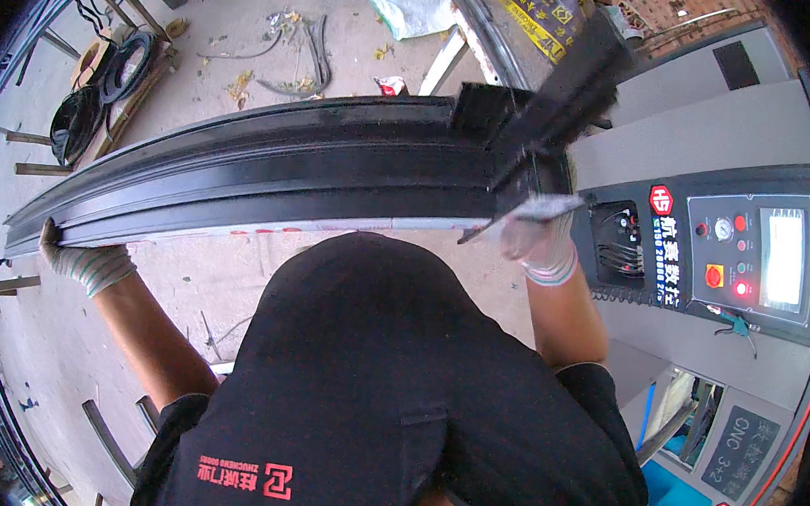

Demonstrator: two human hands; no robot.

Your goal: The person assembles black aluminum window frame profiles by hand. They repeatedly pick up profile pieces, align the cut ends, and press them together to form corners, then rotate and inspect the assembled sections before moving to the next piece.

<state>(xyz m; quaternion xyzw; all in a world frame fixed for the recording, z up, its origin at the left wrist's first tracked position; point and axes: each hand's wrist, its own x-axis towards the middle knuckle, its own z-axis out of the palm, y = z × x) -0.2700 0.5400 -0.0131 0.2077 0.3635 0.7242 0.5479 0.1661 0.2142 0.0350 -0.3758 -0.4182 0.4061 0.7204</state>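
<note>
Left hand (pixel 84 263), fingers clasping black metal profile (pixel 287 159) at left end; right hand (pixel 542 247) near right end, finger hold unclear.

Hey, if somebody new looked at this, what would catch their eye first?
Probably the long black profile stretching across the middle, with the gloved left hand at its left end and the gloved right hand by its right end. Next might be the bright screen on the grey machine at the right, then the black shirt with red print filling the lower centre.
</note>
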